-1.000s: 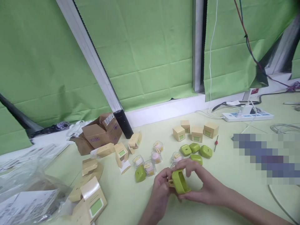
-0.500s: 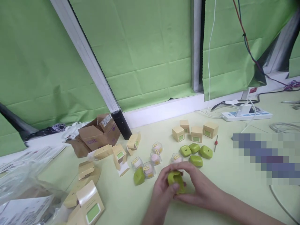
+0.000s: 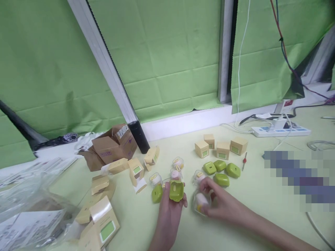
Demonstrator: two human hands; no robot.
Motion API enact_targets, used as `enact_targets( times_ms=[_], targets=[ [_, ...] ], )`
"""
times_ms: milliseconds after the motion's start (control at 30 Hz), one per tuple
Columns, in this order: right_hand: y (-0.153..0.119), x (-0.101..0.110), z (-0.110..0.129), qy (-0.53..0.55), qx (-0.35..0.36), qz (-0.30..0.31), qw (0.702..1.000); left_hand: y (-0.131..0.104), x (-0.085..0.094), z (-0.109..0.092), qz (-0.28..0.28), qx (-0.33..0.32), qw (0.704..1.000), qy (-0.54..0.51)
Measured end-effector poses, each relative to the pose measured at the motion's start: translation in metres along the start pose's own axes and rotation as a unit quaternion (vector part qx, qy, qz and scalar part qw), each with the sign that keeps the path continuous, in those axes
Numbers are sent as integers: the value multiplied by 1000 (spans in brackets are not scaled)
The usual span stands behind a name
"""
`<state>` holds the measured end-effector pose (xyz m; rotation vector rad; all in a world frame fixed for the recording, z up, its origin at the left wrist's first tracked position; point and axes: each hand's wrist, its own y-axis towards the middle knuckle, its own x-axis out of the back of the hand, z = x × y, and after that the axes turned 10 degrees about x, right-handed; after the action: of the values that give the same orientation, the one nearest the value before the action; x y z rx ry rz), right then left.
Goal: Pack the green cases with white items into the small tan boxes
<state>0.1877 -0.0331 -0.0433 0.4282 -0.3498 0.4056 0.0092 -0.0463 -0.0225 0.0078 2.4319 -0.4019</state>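
Note:
My left hand (image 3: 171, 209) holds a hollow green case (image 3: 176, 191), its open side facing up. To its right, my right hand (image 3: 218, 202) has its fingers closed on a clear container (image 3: 201, 203) with a pink and yellow item inside. Another clear container (image 3: 199, 176) stands just beyond those fingers. Several more clear containers (image 3: 178, 163) lie past my left hand, one partly hidden behind the green case. A green case (image 3: 157, 194) rests left of my left hand. Several green cases (image 3: 222, 180) sit farther right.
Small closed boxes (image 3: 223, 150) stand at the back, near a red-handled tool (image 3: 244, 161) and a white power strip (image 3: 282, 131). Opened small boxes (image 3: 107, 223), a brown carton (image 3: 112, 148), a black cylinder (image 3: 139, 137) and plastic bags (image 3: 23, 209) occupy the left side.
My hands have moved apart. The green case has gone left in my left hand and turned open side up. My right hand has let go of it and taken hold of a clear container.

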Motion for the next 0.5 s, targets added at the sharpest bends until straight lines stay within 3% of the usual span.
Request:
enact_targets(
  times_ms=[67, 133, 200, 267, 367, 433, 500],
  targets=[
    [4, 1, -7, 189, -75, -19, 979, 0, 0, 0, -28, -14, 999, 7],
    [7, 1, -12, 342, -115, -15, 932, 1, 1, 0, -50, -20, 998, 8],
    [10, 1, -15, 424, -126, -7, 897, 1, 2, 1, -51, -17, 999, 2],
    [11, 0, -15, 449, -129, -15, 884, 1, 3, 2, -37, -9, 999, -5],
    [11, 4, -9, 368, -126, -58, 919, 1, 3, 2, -21, -3, 1000, 1],
    [10, 10, -4, 201, -95, -84, 971, 2, 3, 3, -12, -7, 1000, 23],
    [9, 16, 0, -24, -24, -86, 996, 4, 4, 6, -2, -14, 998, 56]
  ],
)
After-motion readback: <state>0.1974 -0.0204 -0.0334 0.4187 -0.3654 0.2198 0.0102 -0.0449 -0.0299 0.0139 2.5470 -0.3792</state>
